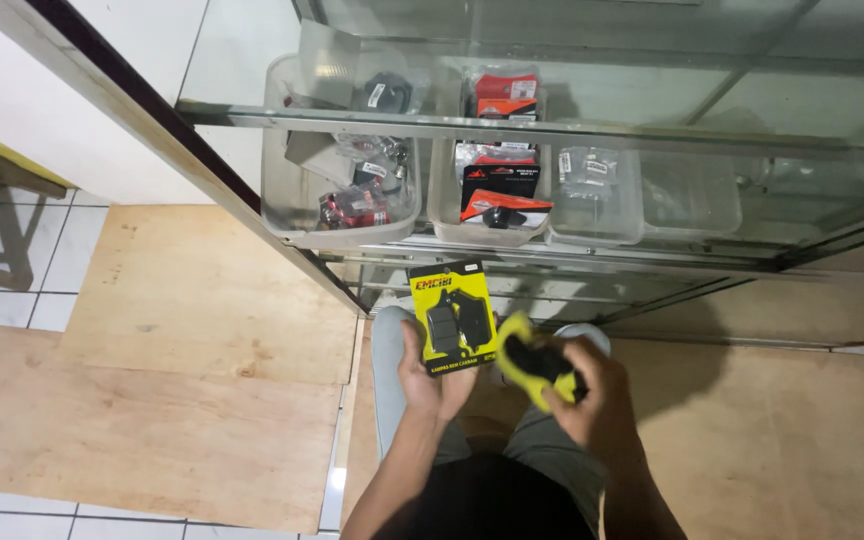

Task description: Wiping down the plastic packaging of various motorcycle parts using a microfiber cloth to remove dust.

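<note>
The left hand (430,378) is closed around the lower edge of a yellow blister pack (451,316), thumb across its front, holding it upright so its long axis runs up and down the frame, tipped a little to the upper left. On the card sit two dark, flat pad-shaped parts. The pack stands at the lower middle of the frame, just under the cabinet's front rail.

Right beside it, the right hand (592,395) is clenched around a second yellow pack (537,365), this one curled and turned at an angle, its long axis slanting from upper left to lower right. Its upper corner comes close to the right edge of the upright pack; I cannot tell whether the two touch. The two hands are level with each other, and the left one is a shade nearer the cabinet.

Beyond the hands, toward the top of the frame, stands a glass display cabinet (652,130). On its shelf sit clear plastic bins (282,215): the left holds bagged dark parts, the middle one red and black packets (500,190), and the right ones look nearly bare. To the left, plywood sheets (152,400) lie over a white tiled floor (12,310).
</note>
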